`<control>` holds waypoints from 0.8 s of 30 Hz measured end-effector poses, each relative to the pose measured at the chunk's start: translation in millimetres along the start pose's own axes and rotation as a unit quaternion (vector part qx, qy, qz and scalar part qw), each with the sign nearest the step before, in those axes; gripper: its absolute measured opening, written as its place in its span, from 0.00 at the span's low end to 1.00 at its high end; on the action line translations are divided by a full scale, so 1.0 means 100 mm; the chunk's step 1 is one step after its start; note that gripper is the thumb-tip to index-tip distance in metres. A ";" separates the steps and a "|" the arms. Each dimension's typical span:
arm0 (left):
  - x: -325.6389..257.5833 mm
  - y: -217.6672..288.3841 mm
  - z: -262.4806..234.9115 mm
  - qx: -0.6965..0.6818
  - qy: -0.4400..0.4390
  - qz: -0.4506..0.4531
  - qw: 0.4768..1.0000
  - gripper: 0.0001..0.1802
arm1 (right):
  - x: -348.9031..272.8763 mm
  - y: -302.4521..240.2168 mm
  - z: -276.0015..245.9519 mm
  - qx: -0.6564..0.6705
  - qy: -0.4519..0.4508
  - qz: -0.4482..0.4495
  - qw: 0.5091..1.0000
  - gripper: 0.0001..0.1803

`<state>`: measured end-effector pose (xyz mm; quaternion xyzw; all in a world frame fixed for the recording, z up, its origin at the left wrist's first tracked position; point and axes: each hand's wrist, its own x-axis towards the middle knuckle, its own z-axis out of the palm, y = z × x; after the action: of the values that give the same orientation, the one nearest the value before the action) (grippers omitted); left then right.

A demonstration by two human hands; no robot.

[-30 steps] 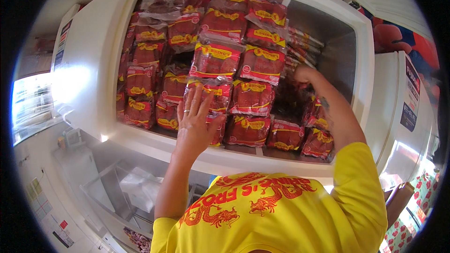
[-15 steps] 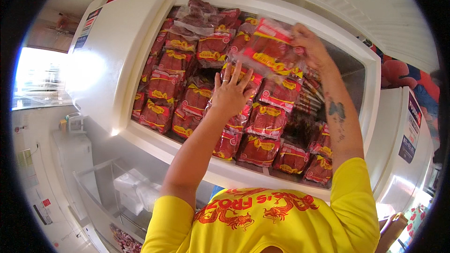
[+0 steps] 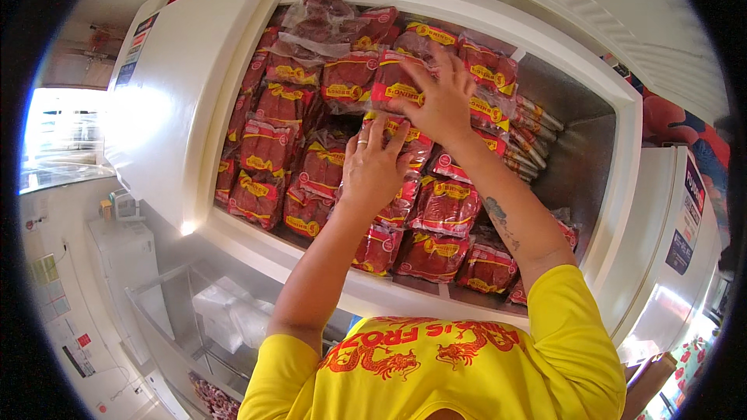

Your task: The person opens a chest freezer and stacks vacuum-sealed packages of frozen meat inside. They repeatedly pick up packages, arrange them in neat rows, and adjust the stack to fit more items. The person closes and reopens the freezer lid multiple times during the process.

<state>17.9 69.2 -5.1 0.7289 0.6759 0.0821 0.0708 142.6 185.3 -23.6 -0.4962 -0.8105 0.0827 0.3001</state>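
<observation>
Right hand (image 3: 443,105) hung open, fingers spread, over a red meat pack (image 3: 395,68), gripping nothing visible; contact was unclear. Left hand (image 3: 369,175) rested palm-down by a nearer pack (image 3: 419,148). Rows already stood inside the freezer (image 3: 625,148); what remained couldn't be judged. Both forearms (image 3: 506,218) reached forward, the right slanting leftward.

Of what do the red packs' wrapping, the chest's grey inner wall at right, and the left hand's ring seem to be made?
Wrapping: probably thin, glossy plastic film, partly clear and printed; it wrinkles and glints. Inner wall: likely bare metal, satin finish, judging by its blurred grey sheen. Ring: perhaps polished metal, as it looks bright, but too small to confirm.
</observation>
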 end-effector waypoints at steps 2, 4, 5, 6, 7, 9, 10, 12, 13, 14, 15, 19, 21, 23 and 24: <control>0.00 -0.02 0.00 0.022 0.004 0.014 1.000 0.26 | 0.02 0.07 0.16 0.012 -0.033 -0.105 0.994 0.31; 0.00 -0.06 0.03 0.012 0.018 0.024 0.999 0.26 | 0.04 0.10 0.25 0.027 -0.063 -0.134 0.989 0.26; 0.00 -0.07 0.05 0.006 0.025 0.029 0.999 0.25 | 0.00 0.09 0.28 0.017 -0.069 -0.116 0.991 0.27; 0.01 -0.06 0.00 -0.007 0.016 0.025 1.000 0.25 | -0.02 0.06 0.27 0.006 -0.072 -0.101 0.992 0.27; 0.03 -0.10 -0.01 -0.070 0.015 0.011 0.997 0.25 | -0.03 0.02 0.27 -0.005 -0.075 -0.085 0.993 0.27; 0.10 -0.29 0.03 -0.197 0.011 -0.014 0.980 0.24 | -0.05 -0.03 0.30 -0.009 -0.083 -0.061 0.995 0.26; 0.20 -0.35 0.02 -0.244 0.094 0.004 0.965 0.23 | -0.09 -0.08 0.29 -0.006 -0.088 -0.046 0.995 0.26; 0.41 -0.30 -0.10 -0.185 0.142 0.007 0.972 0.26 | -0.13 0.01 0.29 0.034 -0.087 -0.046 0.995 0.24; 0.57 -0.24 -0.12 -0.210 0.150 0.034 0.965 0.28 | -0.08 0.14 0.30 0.069 -0.077 -0.063 0.993 0.23; 0.68 -0.20 -0.02 -0.166 0.131 0.042 0.977 0.29 | -0.04 0.29 0.31 0.104 -0.067 -0.079 0.989 0.21; 0.79 -0.19 0.10 -0.116 0.117 0.050 0.985 0.31 | -0.01 0.38 0.31 0.141 -0.054 -0.100 0.983 0.20; 0.81 -0.25 0.31 -0.045 0.033 0.016 0.998 0.35 | -0.18 0.83 -0.25 0.388 0.053 0.181 0.902 0.15; 0.79 -0.41 0.40 -0.091 0.058 0.080 0.991 0.31 | -0.32 1.33 -0.48 0.365 0.139 0.239 0.889 0.14; 0.80 -0.44 0.33 -0.136 0.041 0.106 0.984 0.29 | -0.56 1.91 -0.73 0.276 0.157 0.311 0.896 0.12; 0.82 -0.44 0.34 -0.137 0.047 0.121 0.982 0.29 | -0.78 2.32 -0.69 0.184 0.169 0.323 0.913 0.10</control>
<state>-11.8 154.8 -45.7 0.7843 0.5673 0.2161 0.1279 382.9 221.6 -99.8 -0.6734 -0.5138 0.2377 0.4755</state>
